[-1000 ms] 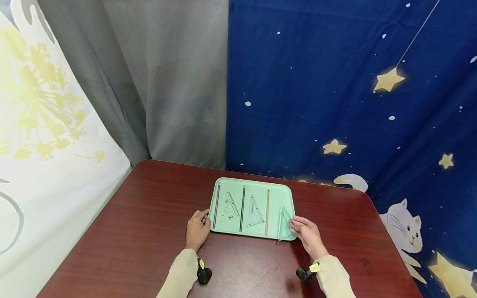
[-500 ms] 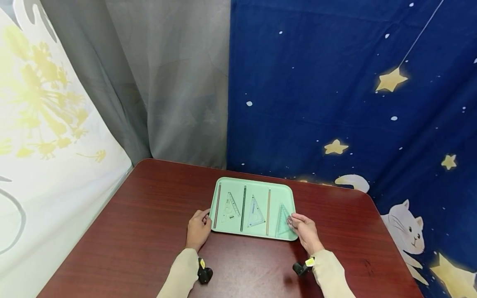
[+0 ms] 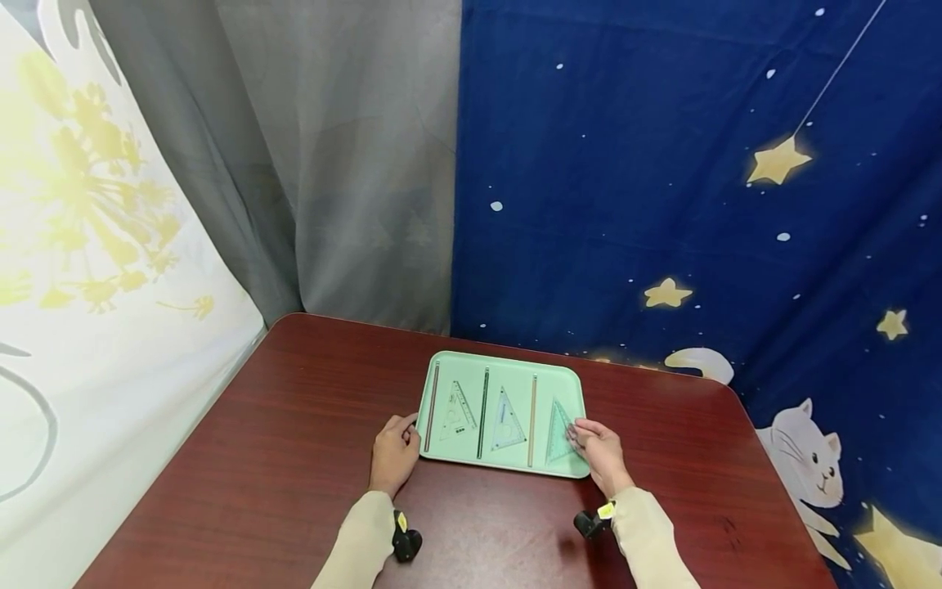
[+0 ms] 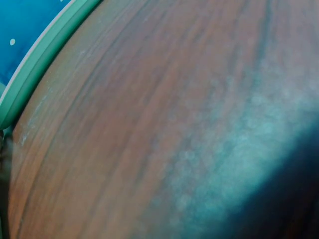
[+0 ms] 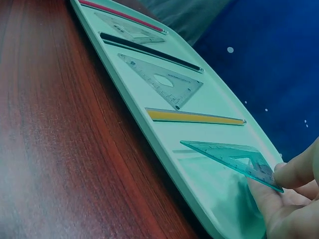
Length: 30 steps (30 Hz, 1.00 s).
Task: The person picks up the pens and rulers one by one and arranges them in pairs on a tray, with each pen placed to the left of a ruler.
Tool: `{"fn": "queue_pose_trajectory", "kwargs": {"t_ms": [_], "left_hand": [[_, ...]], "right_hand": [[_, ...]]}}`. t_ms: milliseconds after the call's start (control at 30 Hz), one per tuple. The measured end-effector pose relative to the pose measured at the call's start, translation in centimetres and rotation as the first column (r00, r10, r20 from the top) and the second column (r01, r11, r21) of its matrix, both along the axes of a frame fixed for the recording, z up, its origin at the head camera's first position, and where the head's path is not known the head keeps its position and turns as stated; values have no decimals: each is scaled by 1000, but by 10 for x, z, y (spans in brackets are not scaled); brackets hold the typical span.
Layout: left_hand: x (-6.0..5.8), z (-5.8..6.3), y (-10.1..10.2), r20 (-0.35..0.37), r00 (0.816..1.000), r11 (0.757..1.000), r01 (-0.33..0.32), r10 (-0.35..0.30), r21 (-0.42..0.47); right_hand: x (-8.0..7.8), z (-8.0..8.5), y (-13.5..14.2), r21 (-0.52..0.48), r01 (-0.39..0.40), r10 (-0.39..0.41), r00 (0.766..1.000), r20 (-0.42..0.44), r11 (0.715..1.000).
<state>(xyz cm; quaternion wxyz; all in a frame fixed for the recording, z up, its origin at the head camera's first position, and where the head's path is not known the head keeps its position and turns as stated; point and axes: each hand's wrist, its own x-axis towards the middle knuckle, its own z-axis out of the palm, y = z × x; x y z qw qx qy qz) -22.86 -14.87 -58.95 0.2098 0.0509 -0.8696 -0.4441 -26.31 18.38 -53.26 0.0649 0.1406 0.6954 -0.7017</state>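
Note:
A light green tray [image 3: 456, 358] lies on the table and carries clear set squares and pencils. My right hand [image 3: 602, 458] pinches a green set square [image 5: 234, 159] by one corner between thumb and fingers. In the right wrist view this set square hangs tilted close over the tray floor, its shadow below. It is right of the yellow pencil [image 5: 194, 117]. My left hand [image 3: 393, 454] holds the tray's left edge near the front corner, index finger and thumb at the rim; its fingers are mostly out of the left wrist view.
From left to right on the tray lie a red pencil [image 3: 432, 406], a clear set square [image 3: 459, 409], a black pencil [image 3: 482, 413], a bluish set square [image 3: 508, 421] and the yellow pencil. The brown table [image 3: 324, 384] ends before grey and blue curtains [image 3: 625, 164].
The green set square, at first sticking out over the tray's front rim, has moved back inside the tray and turned flatter. My right hand shifted slightly with it; the left hand kept its place.

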Motion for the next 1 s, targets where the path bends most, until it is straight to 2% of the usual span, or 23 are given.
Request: {"fn": "queue_pose_trajectory", "kwargs": {"t_ms": [833,1000], "left_hand": [[-1,2,2,18,1000,1000,0,0,19],[0,1,1,20,1000,1000,1,-2,15]], "right_hand": [[-11,-9,-6,7,21,-21,1000,1,1000],[-12,-9,-8,49,31,-31,1000,4,998]]}}
